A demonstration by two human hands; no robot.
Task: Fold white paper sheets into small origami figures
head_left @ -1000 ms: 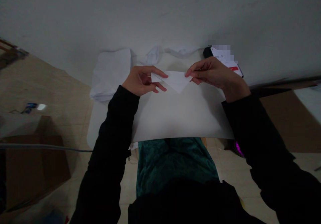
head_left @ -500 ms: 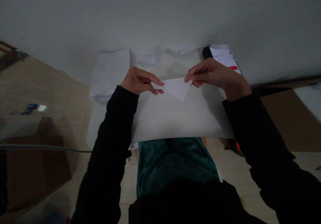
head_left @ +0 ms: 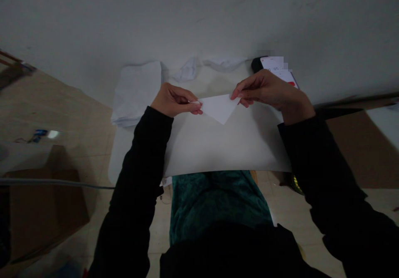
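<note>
A small piece of white paper (head_left: 220,107), folded to a triangle with one point hanging down, is held above the white table (head_left: 218,149). My left hand (head_left: 176,100) pinches its left corner between thumb and fingers. At the other end, my right hand (head_left: 262,91) grips the upper right corner with thumb and fingertips. The paper's outer corners are partly hidden by the fingers.
A stack of white paper (head_left: 137,89) lies at the table's left. Crumpled paper (head_left: 186,70) and a torn strip (head_left: 224,64) rest along the wall. Behind my right hand is a lit phone (head_left: 277,66). Cardboard boxes (head_left: 46,215) stand on the floor.
My left thumb has moved down and closed against the fingers at the paper's left corner. The paper's lower point has shifted slightly left; my right hand has barely moved.
</note>
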